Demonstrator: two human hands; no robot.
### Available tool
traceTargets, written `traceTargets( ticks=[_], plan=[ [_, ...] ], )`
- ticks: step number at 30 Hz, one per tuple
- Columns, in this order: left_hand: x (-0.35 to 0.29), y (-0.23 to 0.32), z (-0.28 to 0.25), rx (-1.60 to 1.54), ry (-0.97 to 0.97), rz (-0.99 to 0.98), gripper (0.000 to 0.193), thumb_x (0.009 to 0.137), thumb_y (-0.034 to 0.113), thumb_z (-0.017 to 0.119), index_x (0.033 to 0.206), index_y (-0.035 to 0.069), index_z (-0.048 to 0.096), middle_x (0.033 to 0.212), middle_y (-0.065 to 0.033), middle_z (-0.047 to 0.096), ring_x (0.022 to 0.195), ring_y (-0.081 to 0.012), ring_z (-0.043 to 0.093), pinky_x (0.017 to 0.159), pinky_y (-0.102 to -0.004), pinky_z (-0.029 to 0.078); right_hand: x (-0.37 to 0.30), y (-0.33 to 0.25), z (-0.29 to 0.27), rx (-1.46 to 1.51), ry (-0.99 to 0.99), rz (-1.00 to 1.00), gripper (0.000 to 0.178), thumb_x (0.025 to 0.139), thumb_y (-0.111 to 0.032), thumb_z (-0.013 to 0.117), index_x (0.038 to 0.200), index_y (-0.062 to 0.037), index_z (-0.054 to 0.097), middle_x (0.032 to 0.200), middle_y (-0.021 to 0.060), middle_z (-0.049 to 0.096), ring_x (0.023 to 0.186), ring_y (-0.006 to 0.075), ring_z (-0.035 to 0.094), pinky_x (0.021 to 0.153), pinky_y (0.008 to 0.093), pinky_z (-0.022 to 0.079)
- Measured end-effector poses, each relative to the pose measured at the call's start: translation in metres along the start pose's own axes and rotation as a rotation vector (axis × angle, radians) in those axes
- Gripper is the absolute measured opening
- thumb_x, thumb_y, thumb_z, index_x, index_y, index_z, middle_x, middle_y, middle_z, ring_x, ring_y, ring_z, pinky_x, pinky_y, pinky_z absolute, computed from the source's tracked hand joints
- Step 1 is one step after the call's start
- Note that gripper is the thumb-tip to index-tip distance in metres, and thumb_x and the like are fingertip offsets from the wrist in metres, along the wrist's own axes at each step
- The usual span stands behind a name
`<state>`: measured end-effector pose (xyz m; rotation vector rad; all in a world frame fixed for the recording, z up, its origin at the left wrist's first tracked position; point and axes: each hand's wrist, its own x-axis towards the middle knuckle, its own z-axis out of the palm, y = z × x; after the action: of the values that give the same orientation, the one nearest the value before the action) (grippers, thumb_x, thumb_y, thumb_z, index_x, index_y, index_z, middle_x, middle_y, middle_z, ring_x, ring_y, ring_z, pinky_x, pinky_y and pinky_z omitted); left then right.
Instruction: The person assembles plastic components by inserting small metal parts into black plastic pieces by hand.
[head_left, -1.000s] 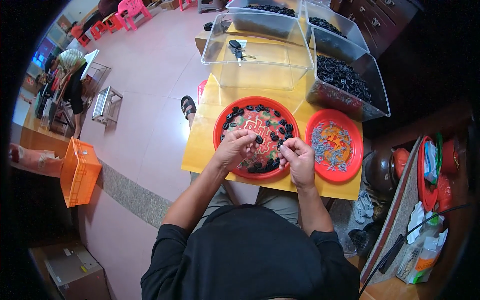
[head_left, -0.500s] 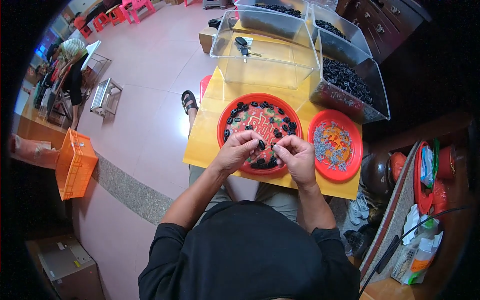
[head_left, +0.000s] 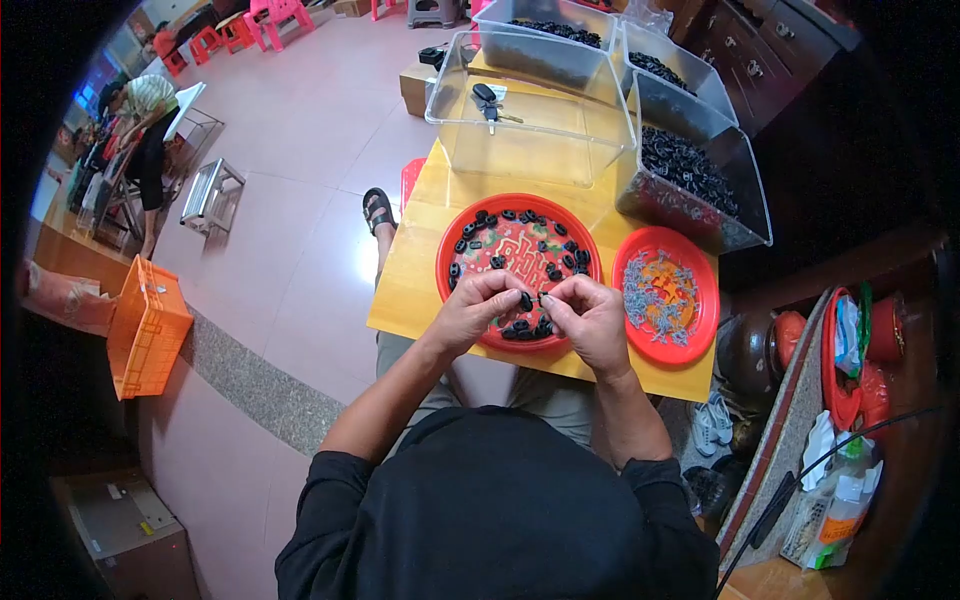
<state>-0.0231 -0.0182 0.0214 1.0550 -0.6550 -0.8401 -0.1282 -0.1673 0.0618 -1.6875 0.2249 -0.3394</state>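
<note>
Both hands nearer together: left hand (head_left: 478, 310), right hand (head_left: 590, 318); two red plates.

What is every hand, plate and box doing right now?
left hand: pinching a small black piece
right hand: fingertips meeting the left hand's
big red plate: scattered black pieces
small red plate: pale little parts
front clear box: open, nearly empty
right clear box: open, black pieces inside

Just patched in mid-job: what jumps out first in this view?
Both hands meet at the table's middle: the left hand and right hand pinch a small black part over a large red plate strewn with more black parts. Right of it lies a smaller red plate; behind stand clear plastic bins.
</note>
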Motion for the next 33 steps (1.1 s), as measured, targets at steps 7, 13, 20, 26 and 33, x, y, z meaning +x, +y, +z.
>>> traceTargets(
  ticks=[7,13,20,26,33],
  plan=[
    [-0.003,0.000,0.006,0.131,0.053,0.002,0.014,0.090,0.017,0.053,0.088,0.004,0.059,0.068,0.0057,0.051,0.061,-0.0015,0.045,0.053,-0.0168,0.036,-0.001,-0.004,-0.001,-0.034,0.004,0.009,0.007,0.080,-0.003,0.061,0.073,-0.0010,0.059,0.060,-0.0020,0.056,0.049,0.0018,0.048,0.044,0.0165,0.038],
    [-0.005,0.001,0.013,0.114,0.093,-0.011,0.015,0.090,0.017,0.053,0.088,0.003,0.058,0.068,0.0061,0.050,0.061,-0.0013,0.044,0.054,-0.0166,0.036,-0.004,-0.004,-0.003,-0.023,0.008,0.027,0.007,0.079,-0.003,0.061,0.073,-0.0013,0.059,0.059,-0.0018,0.056,0.048,0.0020,0.048,0.042,0.0168,0.037],
    [-0.006,-0.002,0.015,-0.006,0.041,-0.052,0.014,0.090,0.016,0.052,0.089,0.003,0.058,0.070,0.0001,0.058,0.059,-0.0033,0.051,0.053,-0.0166,0.041,0.001,0.002,-0.007,-0.057,-0.062,0.088,0.010,0.077,-0.004,0.063,0.069,0.0003,0.058,0.062,-0.0005,0.057,0.056,0.0037,0.050,0.048,0.0199,0.041],
    [-0.005,-0.002,0.014,-0.197,0.056,-0.233,0.014,0.090,0.013,0.052,0.093,0.001,0.058,0.075,-0.0089,0.064,0.058,-0.0088,0.058,0.049,-0.0182,0.047,0.016,0.005,-0.016,-0.098,-0.206,0.054,0.010,0.080,-0.007,0.061,0.071,-0.0025,0.058,0.058,-0.0018,0.054,0.048,0.0033,0.048,0.042,0.0172,0.038],
    [-0.006,-0.011,0.013,-0.310,0.100,-0.242,0.013,0.089,0.012,0.052,0.091,0.000,0.057,0.075,-0.0128,0.064,0.055,-0.0113,0.059,0.047,-0.0194,0.048,0.025,0.005,-0.019,-0.189,-0.261,0.060,0.013,0.077,-0.009,0.061,0.068,-0.0016,0.057,0.056,-0.0014,0.053,0.049,0.0038,0.046,0.042,0.0202,0.036]
  ],
)
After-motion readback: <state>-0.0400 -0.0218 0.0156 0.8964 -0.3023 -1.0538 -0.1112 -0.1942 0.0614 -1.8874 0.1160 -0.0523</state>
